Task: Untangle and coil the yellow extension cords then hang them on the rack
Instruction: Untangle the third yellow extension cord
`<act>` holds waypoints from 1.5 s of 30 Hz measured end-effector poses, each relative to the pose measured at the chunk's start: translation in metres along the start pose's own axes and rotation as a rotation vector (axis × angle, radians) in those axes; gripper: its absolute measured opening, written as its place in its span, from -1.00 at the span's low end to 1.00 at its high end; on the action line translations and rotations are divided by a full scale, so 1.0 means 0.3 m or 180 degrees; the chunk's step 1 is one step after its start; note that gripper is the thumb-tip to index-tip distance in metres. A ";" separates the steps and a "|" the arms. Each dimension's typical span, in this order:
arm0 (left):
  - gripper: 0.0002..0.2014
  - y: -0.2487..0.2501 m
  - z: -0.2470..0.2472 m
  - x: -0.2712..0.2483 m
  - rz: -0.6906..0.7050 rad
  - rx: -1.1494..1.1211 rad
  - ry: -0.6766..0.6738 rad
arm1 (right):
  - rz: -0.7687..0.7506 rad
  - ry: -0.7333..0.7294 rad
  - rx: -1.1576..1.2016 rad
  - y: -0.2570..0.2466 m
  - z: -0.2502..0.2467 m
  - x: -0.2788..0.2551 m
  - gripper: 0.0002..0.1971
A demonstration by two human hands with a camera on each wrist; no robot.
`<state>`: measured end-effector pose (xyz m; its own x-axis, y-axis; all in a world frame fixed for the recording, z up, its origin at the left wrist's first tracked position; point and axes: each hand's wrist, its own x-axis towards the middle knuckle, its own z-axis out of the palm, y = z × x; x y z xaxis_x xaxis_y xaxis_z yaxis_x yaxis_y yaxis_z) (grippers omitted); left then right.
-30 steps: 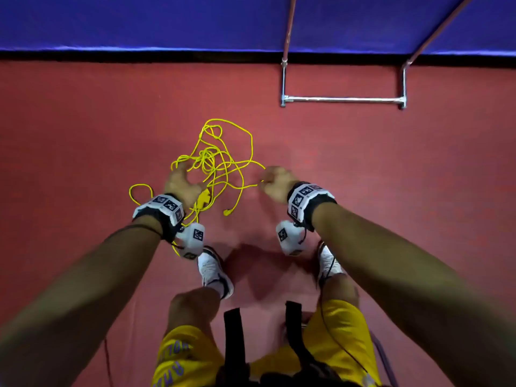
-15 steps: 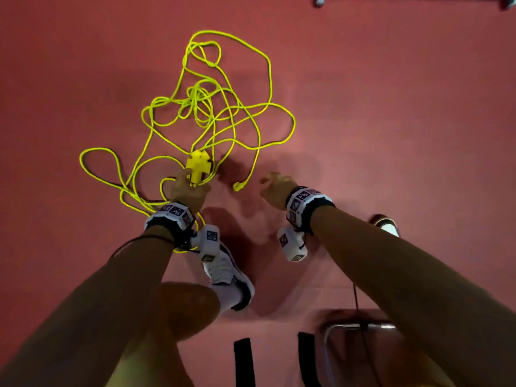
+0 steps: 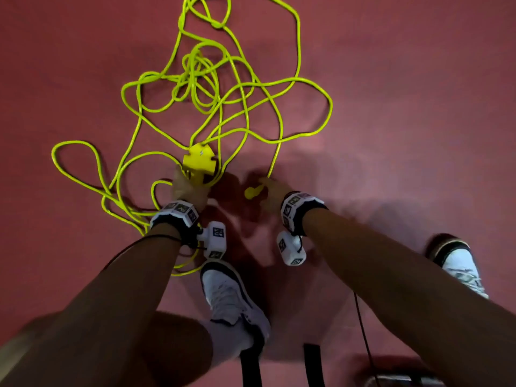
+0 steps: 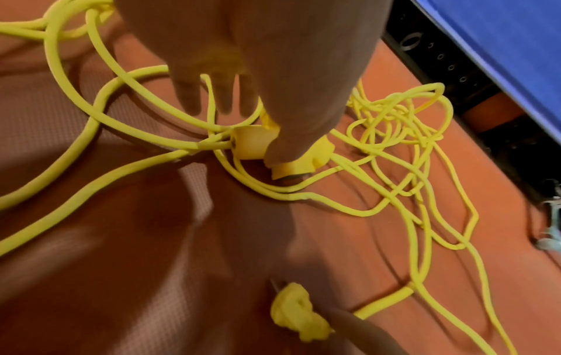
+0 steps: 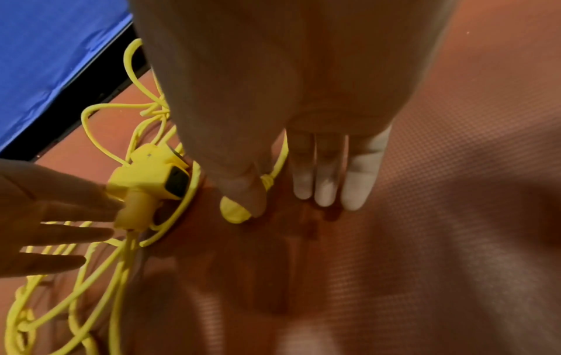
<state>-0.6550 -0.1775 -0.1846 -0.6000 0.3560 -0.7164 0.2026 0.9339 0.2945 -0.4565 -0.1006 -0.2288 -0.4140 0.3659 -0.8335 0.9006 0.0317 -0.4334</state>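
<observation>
The yellow cord [image 3: 245, 88] lies in a loose tangle on the red floor [image 3: 405, 107], filling the upper middle of the head view. The left hand [image 3: 187, 188] sits at centre left with fingers spread straight and the thumb on the three-way socket [image 3: 198, 162] (it rests among the strands). Just right of it, the right hand [image 3: 272, 192] pinches the cord at the plug [image 3: 252, 191] between thumb and forefinger, other fingers straight.

Your right hand [image 3: 272, 195] now down at the yellow plug [image 3: 252, 192], thumb on it, your left hand [image 3: 188, 188] reaching the yellow socket block [image 3: 199, 163], cord tangle [image 3: 223, 88] nearer, rack out of view.
</observation>
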 end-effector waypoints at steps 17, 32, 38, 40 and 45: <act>-0.19 0.342 0.056 -0.335 0.1051 -0.0331 -0.1411 | 0.0588 0.0692 0.0322 0.181 -0.437 -0.369 -0.32; -0.56 0.772 0.188 -1.344 0.1879 -0.0144 -0.1382 | -0.0461 0.0087 -0.0778 0.305 -0.790 -1.399 -0.68; -0.51 0.705 0.495 -1.468 0.1585 -0.0247 -0.0544 | -0.0350 0.0038 0.0201 0.625 -0.701 -1.456 -0.72; -0.46 0.628 0.603 -1.390 0.1432 -0.0044 -0.0384 | -0.0372 0.0153 0.0197 0.715 -0.668 -1.455 -0.72; -0.47 0.618 0.604 -1.441 0.0162 -0.1092 -0.0052 | -0.0582 0.0326 0.0778 0.842 -0.615 -1.504 -0.72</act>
<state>-0.2177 -0.1526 0.0650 -0.5828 0.4048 -0.7046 -0.0418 0.8510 0.5235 -0.0179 -0.0862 0.1011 -0.5393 0.4669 -0.7008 0.7490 -0.1143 -0.6526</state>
